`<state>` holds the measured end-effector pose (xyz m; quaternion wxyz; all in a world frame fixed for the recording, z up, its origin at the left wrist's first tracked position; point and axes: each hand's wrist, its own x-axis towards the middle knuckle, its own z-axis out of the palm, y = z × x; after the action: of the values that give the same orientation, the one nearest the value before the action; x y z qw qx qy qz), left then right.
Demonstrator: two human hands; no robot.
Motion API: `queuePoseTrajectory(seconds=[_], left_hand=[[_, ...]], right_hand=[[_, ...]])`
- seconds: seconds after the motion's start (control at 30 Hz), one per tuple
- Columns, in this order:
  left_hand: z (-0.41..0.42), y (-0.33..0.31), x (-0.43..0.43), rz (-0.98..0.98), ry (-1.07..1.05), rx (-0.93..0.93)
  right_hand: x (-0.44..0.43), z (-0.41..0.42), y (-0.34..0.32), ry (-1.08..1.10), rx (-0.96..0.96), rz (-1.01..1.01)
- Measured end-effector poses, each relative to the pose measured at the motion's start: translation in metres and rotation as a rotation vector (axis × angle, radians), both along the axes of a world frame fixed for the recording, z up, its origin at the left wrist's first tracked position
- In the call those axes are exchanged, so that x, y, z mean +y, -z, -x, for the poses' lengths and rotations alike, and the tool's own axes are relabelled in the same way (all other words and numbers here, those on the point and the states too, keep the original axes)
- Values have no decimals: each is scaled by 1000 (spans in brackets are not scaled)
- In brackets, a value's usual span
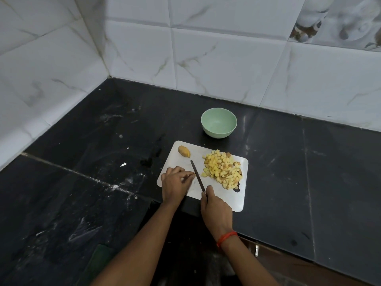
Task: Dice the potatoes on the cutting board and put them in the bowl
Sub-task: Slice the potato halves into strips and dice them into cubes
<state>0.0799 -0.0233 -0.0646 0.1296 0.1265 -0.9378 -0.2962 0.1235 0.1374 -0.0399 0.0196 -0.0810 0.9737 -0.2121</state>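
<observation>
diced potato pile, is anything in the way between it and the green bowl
Nothing visible. The diced potato pile lies on the right of the cutting board, and the empty bowl stands past its far edge, with only bare board and counter between. The knife in the right hand is left of the pile, off that path.

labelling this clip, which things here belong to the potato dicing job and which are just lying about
In the job: cutting board, diced potato pile, undiced potato piece, knife in the right hand, left hand on the board, empty green bowl.
Lying about: white scrap on the counter, dark green object at the bottom edge.
</observation>
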Motion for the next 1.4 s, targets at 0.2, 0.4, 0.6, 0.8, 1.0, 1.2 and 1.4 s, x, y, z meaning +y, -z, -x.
queuePoseTrajectory(seconds=[0.2, 0.4, 0.6, 0.8, 1.0, 1.2, 1.4], left_hand=[[1, 2, 2, 12, -41, -16], [1, 2, 2, -34, -71, 7], [-3, 8, -4, -195, -59, 56], [-2, 8, -3, -153, -81, 61], [-1, 6, -1, -85, -68, 45], [0, 5, 1, -75, -90, 31], [0, 3, 1, -78, -85, 17]], right_hand=[[4, -5, 6, -56, 38, -92], [6, -14, 14, -38, 100, -203], [1, -9, 12, 93, 43, -119], [9, -9, 16, -19, 90, -37], [10, -4, 13, -81, 24, -55], [9, -4, 8, -107, -17, -84], [4, -18, 13, -13, 11, -193]])
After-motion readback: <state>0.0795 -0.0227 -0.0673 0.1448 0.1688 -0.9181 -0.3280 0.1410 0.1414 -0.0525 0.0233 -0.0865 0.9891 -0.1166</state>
